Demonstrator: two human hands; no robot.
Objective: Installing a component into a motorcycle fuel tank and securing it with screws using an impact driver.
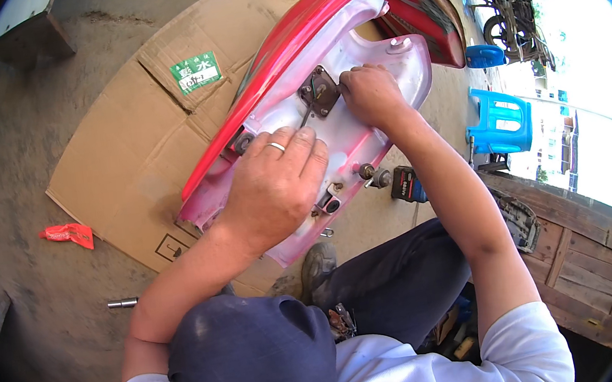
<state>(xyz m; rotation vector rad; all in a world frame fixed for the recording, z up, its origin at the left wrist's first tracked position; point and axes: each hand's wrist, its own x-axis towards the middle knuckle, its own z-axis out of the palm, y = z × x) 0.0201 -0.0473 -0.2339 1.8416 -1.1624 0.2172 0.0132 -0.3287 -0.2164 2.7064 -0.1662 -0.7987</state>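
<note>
A red motorcycle body panel lies with its pale, pink-tinged inner side facing up. A dark square metal plate with studs at its corners is fixed to that inner side. My left hand, with a ring on one finger, is closed around a thin metal rod-like tool that reaches the plate's lower edge; the rest of it is hidden under the palm. At the plate's right edge, my right hand has its fingers curled together, and what they pinch is hidden.
Flattened cardboard lies beneath the panel. A power tool with a dark battery sits right of it. On the floor are a metal socket and a red packet. Further right stand a blue stool and a wooden cabinet.
</note>
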